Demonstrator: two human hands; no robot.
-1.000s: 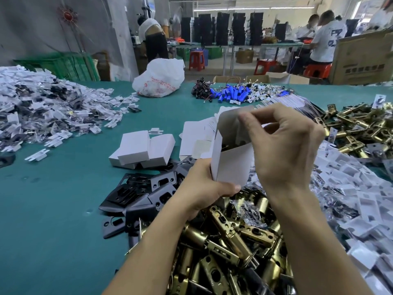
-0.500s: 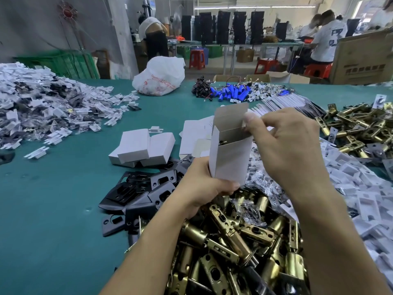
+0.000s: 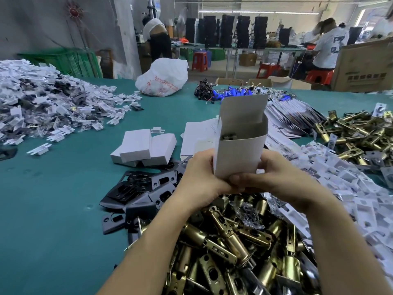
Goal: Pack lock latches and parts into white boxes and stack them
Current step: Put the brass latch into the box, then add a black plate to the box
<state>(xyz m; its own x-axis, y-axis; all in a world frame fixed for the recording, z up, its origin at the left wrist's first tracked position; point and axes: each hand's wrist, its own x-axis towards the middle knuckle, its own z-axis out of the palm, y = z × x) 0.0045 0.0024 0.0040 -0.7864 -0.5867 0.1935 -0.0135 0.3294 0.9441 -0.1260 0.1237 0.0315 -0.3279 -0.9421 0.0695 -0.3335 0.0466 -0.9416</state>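
I hold a small white box [image 3: 239, 154] upright above the table, its top flap standing open and a dark metal part showing inside. My left hand [image 3: 201, 179] grips its lower left side. My right hand [image 3: 270, 177] grips the lower right side and bottom, fingers curled under it. Below my hands lies a heap of brass lock latches [image 3: 231, 248]. Left of that heap sits a pile of black plates [image 3: 140, 190]. Three closed white boxes [image 3: 144, 147] rest together on the green table [image 3: 53, 209].
Flat white box blanks [image 3: 197, 135] lie behind the held box. White plastic inserts [image 3: 350, 188] spread to the right, more brass latches [image 3: 359, 133] at far right. A big pile of bagged parts [image 3: 42, 103] fills the left. A white plastic bag [image 3: 163, 79] and blue parts [image 3: 231, 92] sit farther back.
My right hand left the top of the box and came down to grip its lower right side. The box now stands more upright with its flap raised.
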